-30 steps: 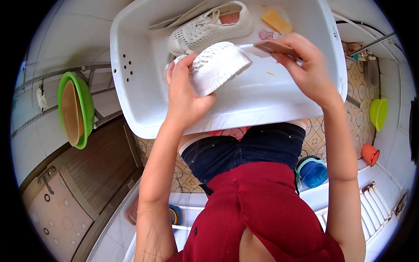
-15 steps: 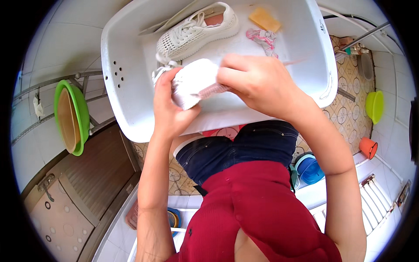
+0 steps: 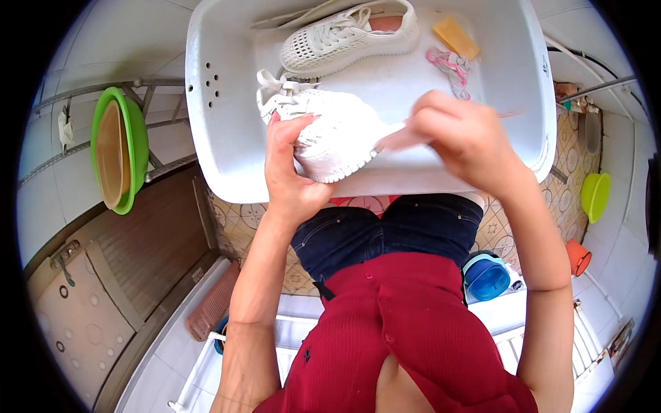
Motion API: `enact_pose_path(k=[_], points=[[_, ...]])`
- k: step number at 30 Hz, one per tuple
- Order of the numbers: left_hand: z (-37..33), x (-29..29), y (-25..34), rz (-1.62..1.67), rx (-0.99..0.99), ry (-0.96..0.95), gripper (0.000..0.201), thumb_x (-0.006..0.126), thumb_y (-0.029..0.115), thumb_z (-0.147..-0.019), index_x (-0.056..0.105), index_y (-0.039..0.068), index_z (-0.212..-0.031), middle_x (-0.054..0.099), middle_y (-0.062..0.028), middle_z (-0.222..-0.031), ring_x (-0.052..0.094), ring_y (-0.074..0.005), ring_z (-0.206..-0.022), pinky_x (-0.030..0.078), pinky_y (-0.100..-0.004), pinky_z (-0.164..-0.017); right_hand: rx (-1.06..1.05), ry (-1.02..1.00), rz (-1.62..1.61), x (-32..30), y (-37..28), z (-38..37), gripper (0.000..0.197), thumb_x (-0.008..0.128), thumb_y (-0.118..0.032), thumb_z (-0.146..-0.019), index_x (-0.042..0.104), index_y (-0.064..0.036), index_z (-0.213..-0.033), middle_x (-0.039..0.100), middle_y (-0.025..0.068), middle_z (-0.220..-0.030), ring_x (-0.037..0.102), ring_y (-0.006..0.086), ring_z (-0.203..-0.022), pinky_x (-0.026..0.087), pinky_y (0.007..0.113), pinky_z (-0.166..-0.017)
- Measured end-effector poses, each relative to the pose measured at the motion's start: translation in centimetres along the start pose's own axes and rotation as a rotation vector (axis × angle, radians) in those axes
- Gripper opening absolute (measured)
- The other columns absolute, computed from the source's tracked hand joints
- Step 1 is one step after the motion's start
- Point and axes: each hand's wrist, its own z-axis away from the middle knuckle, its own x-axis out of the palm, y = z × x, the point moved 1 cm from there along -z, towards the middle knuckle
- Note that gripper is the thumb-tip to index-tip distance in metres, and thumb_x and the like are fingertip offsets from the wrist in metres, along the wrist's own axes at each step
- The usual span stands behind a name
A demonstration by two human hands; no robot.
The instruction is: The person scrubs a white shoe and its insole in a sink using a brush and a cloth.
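A white sneaker [image 3: 342,134] is gripped by my left hand [image 3: 295,165], its thumb and fingers around the shoe's side, over the near part of a white basin [image 3: 265,184]. My right hand [image 3: 463,138] is closed on a pinkish brush [image 3: 394,140], blurred by motion, whose head end meets the shoe's right end. Behind my right hand its thin handle sticks out. A second white sneaker [image 3: 351,45], with holes in its upper and laces, lies on the basin's floor further back.
Inside the basin are a yellow block [image 3: 456,38], a crumpled pink and white net [image 3: 451,69] and flat insole-like pieces [image 3: 303,15] by the far wall. A green basin [image 3: 140,151] hangs on a rack at left. A blue bucket [image 3: 487,277] stands at lower right.
The held sneaker has turned, showing more of its side and sole edge. My right hand has moved right with the brush. The whole view has shifted a little.
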Motion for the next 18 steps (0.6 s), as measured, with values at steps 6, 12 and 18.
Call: enact_pose_path(k=[6, 12, 18], points=[[-0.2, 0.2, 0.4, -0.078, 0.049, -0.036, 0.058, 0.076, 0.009, -0.058, 0.052, 0.008, -0.111, 0.057, -0.0092, -0.101, 0.055, -0.0289, -0.1, 0.024, -0.0515, -0.105, 0.024, 0.078, 0.013, -0.8, -0.9, -0.3, 0.021, 0.061, 0.005, -0.065, 0.061, -0.0045, -0.084, 0.06, 0.0075, -0.081, 0.06, 0.0254, -0.066, 0.048, 0.031, -0.057], [-0.3, 0.2, 0.5, -0.132, 0.04, -0.022, 0.052, 0.073, 0.008, -0.059, 0.055, 0.008, -0.108, 0.056, -0.0087, -0.099, 0.054, -0.0292, -0.1, 0.026, -0.0518, -0.104, 0.09, -0.021, 0.16, -1.0, 1.4, -0.3, 0.016, 0.061, 0.004, -0.068, 0.059, -0.0046, -0.081, 0.06, 0.0079, -0.082, 0.06, 0.0272, -0.068, 0.049, 0.033, -0.057], [-0.3, 0.6, 0.2, -0.127, 0.026, -0.059, 0.056, 0.06, -0.004, -0.051, 0.057, 0.008, -0.106, 0.056, -0.0092, -0.098, 0.053, -0.0299, -0.102, 0.026, -0.053, -0.104, -0.078, -0.046, 0.094, -1.3, -1.5, -2.5, 0.019, 0.062, 0.003, -0.065, 0.06, -0.006, -0.082, 0.06, 0.0067, -0.082, 0.06, 0.025, -0.068, 0.048, 0.032, -0.058]])
